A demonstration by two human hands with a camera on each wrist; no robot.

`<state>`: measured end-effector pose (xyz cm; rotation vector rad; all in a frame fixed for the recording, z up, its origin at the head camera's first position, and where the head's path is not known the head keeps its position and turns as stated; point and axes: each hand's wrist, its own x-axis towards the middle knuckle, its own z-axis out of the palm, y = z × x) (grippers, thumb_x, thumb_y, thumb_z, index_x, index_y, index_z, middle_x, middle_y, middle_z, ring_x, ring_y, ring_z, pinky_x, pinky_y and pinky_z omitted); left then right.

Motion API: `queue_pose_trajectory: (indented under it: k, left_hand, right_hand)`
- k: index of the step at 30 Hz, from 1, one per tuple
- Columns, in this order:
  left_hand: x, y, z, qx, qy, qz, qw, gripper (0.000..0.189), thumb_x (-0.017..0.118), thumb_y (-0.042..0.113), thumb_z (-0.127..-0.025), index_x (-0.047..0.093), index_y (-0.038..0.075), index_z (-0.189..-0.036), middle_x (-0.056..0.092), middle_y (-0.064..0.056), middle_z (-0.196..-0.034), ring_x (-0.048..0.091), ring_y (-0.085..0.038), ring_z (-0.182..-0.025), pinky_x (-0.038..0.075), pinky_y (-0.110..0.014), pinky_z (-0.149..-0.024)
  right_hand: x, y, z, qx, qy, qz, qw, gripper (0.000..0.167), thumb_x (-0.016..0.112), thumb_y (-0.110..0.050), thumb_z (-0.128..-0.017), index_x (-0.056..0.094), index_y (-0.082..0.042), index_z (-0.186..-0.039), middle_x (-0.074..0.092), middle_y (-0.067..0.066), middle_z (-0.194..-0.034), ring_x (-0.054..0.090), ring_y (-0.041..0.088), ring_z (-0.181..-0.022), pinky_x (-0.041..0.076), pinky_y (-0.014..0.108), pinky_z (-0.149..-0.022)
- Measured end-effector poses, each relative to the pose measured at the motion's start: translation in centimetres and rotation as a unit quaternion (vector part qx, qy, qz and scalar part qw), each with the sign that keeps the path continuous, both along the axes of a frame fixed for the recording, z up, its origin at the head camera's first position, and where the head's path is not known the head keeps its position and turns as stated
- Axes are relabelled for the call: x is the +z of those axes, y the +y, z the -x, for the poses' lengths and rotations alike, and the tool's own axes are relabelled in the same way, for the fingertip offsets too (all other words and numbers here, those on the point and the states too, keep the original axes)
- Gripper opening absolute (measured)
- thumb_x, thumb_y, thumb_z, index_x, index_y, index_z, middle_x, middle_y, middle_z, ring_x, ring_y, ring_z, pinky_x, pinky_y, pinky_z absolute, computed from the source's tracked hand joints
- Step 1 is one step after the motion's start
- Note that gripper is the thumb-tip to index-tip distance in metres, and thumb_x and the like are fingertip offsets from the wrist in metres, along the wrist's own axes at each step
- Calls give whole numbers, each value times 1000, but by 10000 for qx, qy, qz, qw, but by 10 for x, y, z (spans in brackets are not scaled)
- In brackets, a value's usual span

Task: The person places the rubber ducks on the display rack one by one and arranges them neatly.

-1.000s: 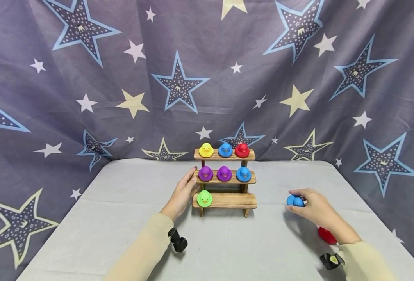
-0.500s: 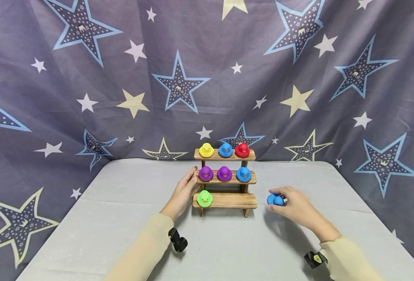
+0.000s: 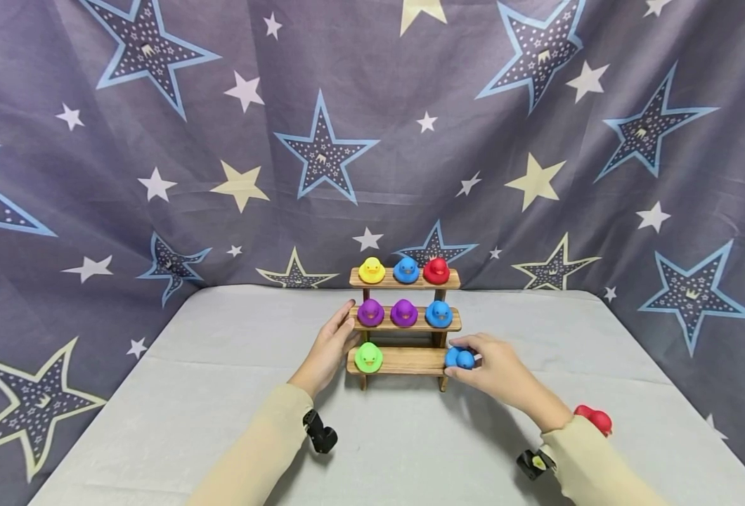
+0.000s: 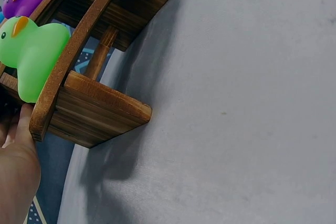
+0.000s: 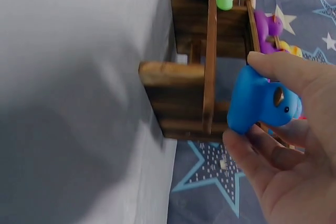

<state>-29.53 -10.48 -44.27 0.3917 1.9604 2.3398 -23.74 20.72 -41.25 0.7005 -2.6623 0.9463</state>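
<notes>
A three-tier wooden display stand (image 3: 410,360) stands in the middle of the table. My right hand (image 3: 495,369) pinches a blue rubber duck (image 5: 254,100) between thumb and fingers, at the right end of the lowest shelf. In the right wrist view the duck is tipped relative to the shelf, and I cannot tell whether they touch. At the left end of that shelf sits a green rubber duck (image 3: 368,358). My left hand (image 3: 327,351) rests against the stand's left side, fingers extended; in the left wrist view its fingers are partly hidden.
The middle shelf bears two purple ducks (image 3: 404,313) and a blue duck (image 3: 438,314). Yellow (image 3: 371,270), blue (image 3: 406,270) and red (image 3: 436,270) ducks line the top. Another red duck (image 3: 594,419) lies on the table by my right sleeve. Behind hangs a star-patterned cloth (image 3: 221,176).
My right hand has carried the blue duck leftward from the open table to the lowest shelf's right end. My left hand has stayed at the stand's side.
</notes>
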Motion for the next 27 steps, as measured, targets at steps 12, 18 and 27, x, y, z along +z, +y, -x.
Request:
queue_pose_trajectory:
  k: [12, 18, 27]
  left_hand:
    - [0, 0, 0, 51, -22, 80, 10000, 54, 36, 11, -109, 18, 0, -159, 9, -22, -164, 23, -39, -147, 31, -45, -119]
    - [0, 0, 0, 56, 0, 47, 10000, 54, 36, 11, -109, 18, 1, -159, 10, -22, -164, 24, -39, -147, 31, -45, -119]
    - [-1, 1, 0, 62, -1, 20, 10000, 53, 36, 11, -109, 19, 0, -158, 10, -22, -164, 24, -40, -147, 31, -46, -119]
  right_hand:
    - [-7, -39, 4, 194, 202, -31, 9996, 48, 85, -28, -81, 70, -4, -119, 67, 4, -107, 57, 13, -88, 55, 29, -74]
    - [-10, -54, 7, 279, 180, 49, 9994, 47, 85, -29, -82, 70, -5, -120, 67, 3, -108, 57, 11, -87, 55, 27, -73]
    - [-10, -71, 10, 298, 202, 111, 9993, 44, 84, -30, -84, 70, -7, -119, 68, 4, -112, 61, 14, -96, 57, 31, -79]
